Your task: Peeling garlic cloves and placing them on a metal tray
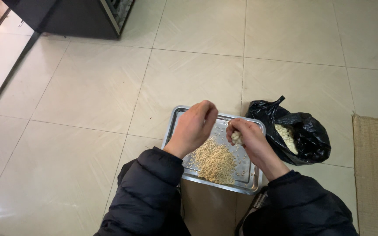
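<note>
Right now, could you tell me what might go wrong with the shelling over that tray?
1. The right hand holds a pale cob near the tray's right rim, so loosened kernels may bounce onto the floor tiles.
2. The kernel pile lies close to the tray's near edge; a knock from a sleeve might spill it.
3. The black bag of cobs sits open and slumped beside the tray, and could tip out.

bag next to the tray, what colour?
Black, glossy plastic bag, open with pale corn cobs inside; right of the tray. Head view.
</note>
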